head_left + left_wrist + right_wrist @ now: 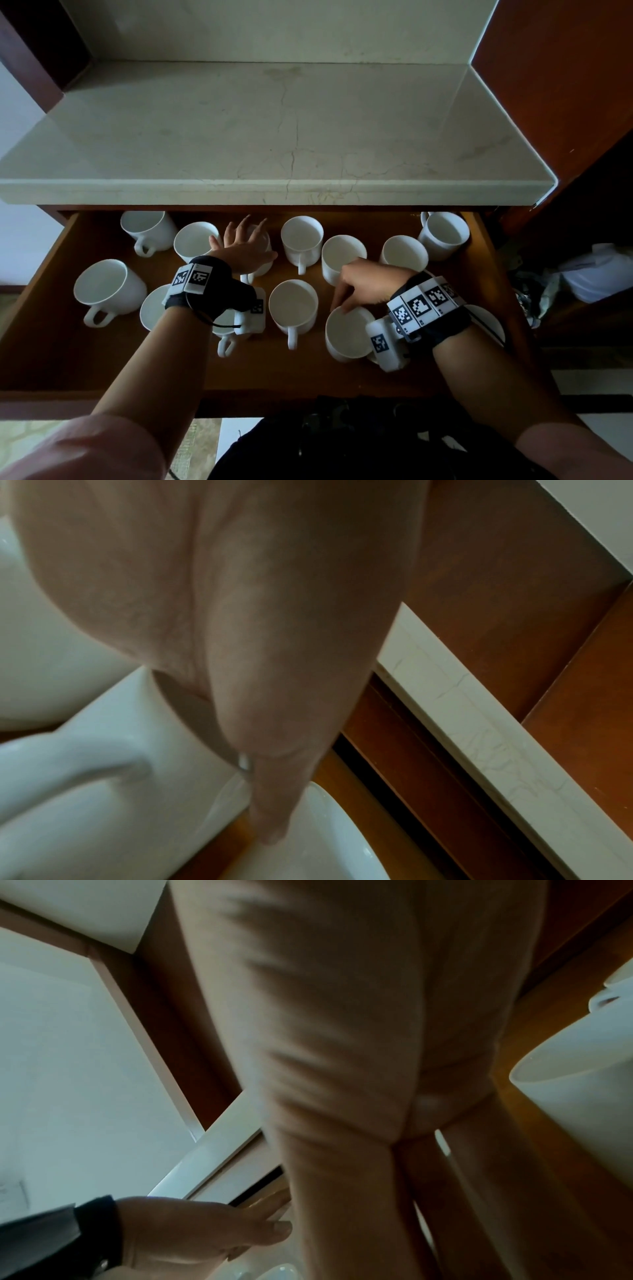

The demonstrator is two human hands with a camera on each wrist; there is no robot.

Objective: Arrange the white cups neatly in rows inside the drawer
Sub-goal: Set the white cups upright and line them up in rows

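Several white cups stand upright and scattered in the open wooden drawer [51, 308]. My left hand [245, 236] lies palm down with spread, straight fingers over a back-row cup [265, 265] whose handle points toward me. In the left wrist view the palm covers this cup [103, 804] and the thumb tip reaches a neighbouring cup's rim [325, 845]. My right hand [344, 305] is bent down, fingertips pinching the far rim of a front-row cup [347, 335], just in front of another cup [342, 255]. The right wrist view shows its fingers [496, 1204] pointing down beside a cup [582, 1096].
A marble counter [274, 137] overhangs the back of the drawer. Cups sit at the far left [147, 229], front left [106, 291], centre [293, 308] and far right [443, 234]. A white bag [599, 270] lies on the floor at right.
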